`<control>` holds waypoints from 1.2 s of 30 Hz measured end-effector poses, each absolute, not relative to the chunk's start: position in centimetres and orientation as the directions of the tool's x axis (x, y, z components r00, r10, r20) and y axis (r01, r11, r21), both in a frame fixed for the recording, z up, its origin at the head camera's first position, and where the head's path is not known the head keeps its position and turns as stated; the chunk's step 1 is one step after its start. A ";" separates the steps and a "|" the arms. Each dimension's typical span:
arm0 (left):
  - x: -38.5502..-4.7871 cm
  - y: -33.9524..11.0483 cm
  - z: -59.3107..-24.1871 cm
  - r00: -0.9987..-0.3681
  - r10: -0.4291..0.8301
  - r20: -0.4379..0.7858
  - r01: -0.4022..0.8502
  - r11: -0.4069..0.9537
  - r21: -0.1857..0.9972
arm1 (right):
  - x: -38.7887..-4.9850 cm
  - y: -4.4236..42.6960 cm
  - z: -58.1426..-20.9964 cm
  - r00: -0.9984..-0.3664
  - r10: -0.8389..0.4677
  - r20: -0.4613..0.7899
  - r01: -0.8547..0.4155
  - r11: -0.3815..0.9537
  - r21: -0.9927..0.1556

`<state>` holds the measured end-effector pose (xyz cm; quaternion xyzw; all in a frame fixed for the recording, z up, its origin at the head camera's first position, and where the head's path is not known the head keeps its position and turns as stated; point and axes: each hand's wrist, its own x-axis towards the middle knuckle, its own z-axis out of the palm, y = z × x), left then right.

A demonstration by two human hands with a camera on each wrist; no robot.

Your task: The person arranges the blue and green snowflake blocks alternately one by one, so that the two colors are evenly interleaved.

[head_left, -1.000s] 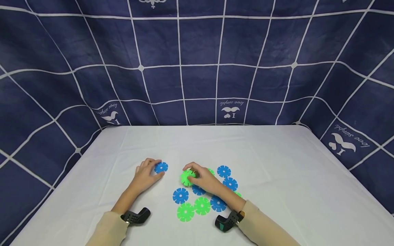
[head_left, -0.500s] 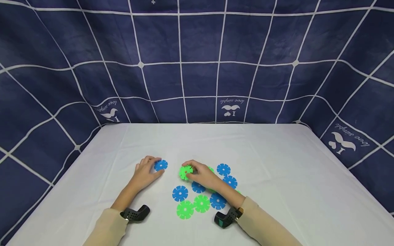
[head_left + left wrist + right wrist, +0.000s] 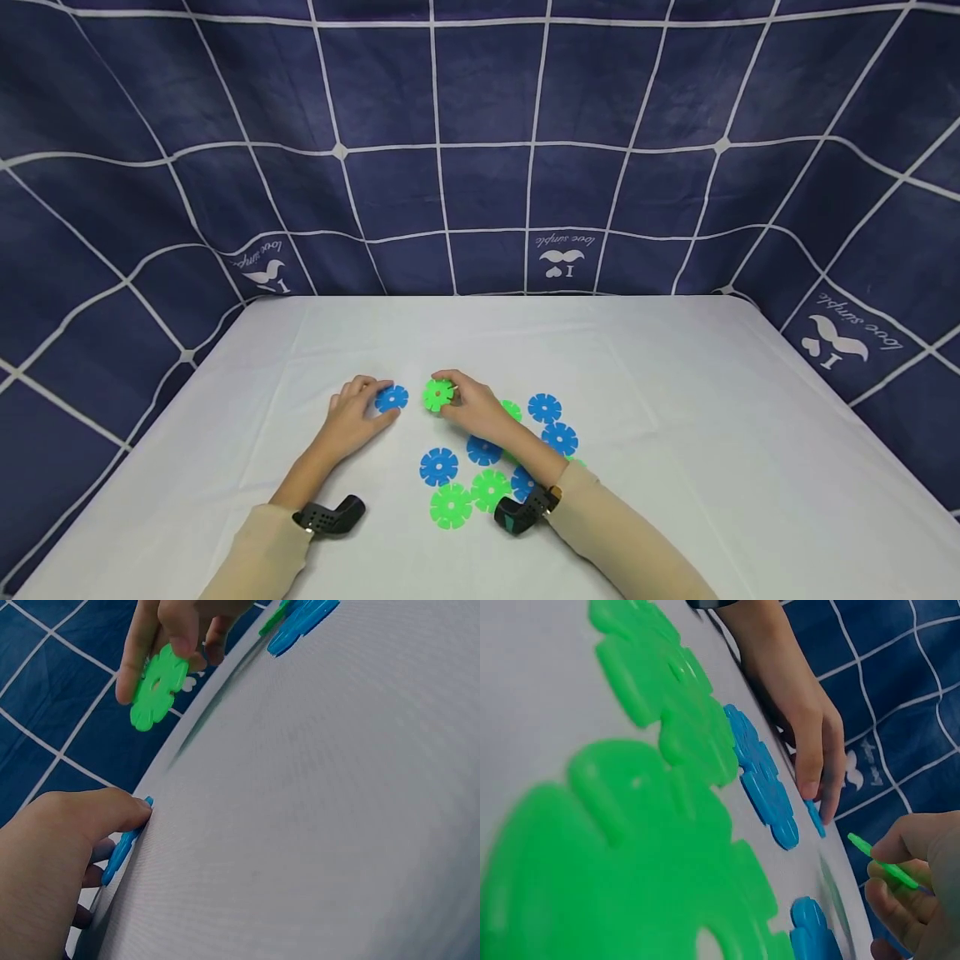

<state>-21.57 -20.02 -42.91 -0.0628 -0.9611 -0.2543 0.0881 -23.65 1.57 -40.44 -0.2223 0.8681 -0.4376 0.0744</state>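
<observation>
Flat on the white table lies a blue notched plastic disc (image 3: 392, 398), its rim held between the thumb and fingers of my left hand (image 3: 351, 422). The left wrist view shows the thumb on one edge of this blue disc (image 3: 122, 853) and fingers at its other side. To the right, my right hand (image 3: 480, 408) pinches a green notched disc (image 3: 437, 395) by its edge. That green disc (image 3: 159, 688) is raised off the cloth and tilted, a short gap away from the blue one.
Several loose discs lie beside and under the right forearm, among them a blue disc (image 3: 438, 467), a green disc (image 3: 451, 506) and another blue disc (image 3: 544, 408). The forearm partly hides some. A white cloth (image 3: 675, 433) covers the table; a dark blue grid curtain (image 3: 480, 192) stands behind.
My right hand has carried the green disc leftward and away from me, nearer the blue disc. The left hand stays in place on the blue disc.
</observation>
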 end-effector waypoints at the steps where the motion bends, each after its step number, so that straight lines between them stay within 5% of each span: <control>1: -21.6 -20.0 -42.9 -0.977 0.077 0.197 0.164 0.864 0.476 | -23.8 1.4 -40.5 -0.895 -0.441 0.068 -0.316 0.520 -0.794; 11: -21.9 -20.2 -42.8 -0.976 0.088 0.198 0.175 0.860 0.480 | -24.7 -0.3 -41.4 -0.896 -0.426 0.126 -0.378 0.582 -0.720; 25: -21.7 -20.2 -43.3 -0.964 0.103 0.243 0.209 0.863 0.461 | -24.3 -0.5 -42.4 -0.893 -0.425 0.150 -0.446 0.785 -0.431; 36: -21.8 -20.1 -43.0 -0.977 0.060 0.202 0.154 0.858 0.489 | -24.0 -0.1 -42.5 -0.878 -0.419 0.232 -0.479 0.746 -0.463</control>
